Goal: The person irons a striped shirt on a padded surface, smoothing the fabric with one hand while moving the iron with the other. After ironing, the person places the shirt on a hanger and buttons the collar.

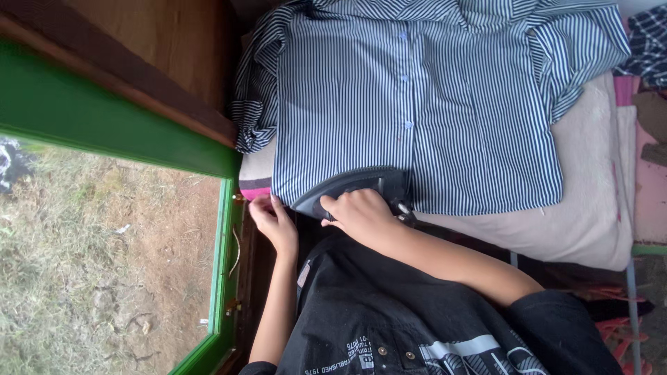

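Note:
A blue-and-white striped shirt (pixel 417 97) lies spread flat, buttons up, on a beige padded cloth (pixel 590 201). A dark grey iron (pixel 361 184) rests on the shirt's near hem. My right hand (pixel 358 212) is closed around the iron's handle. My left hand (pixel 271 219) pinches the shirt's hem corner at the near left edge of the cloth, beside a pink strip of fabric (pixel 255 192).
A green-painted frame (pixel 104 125) and brown wooden panel (pixel 160 48) run along the left. Beyond them lies bare dirt and grass (pixel 90 264). A dark checked cloth (pixel 649 42) sits at the far right. My black printed shirt (pixel 417 319) fills the bottom.

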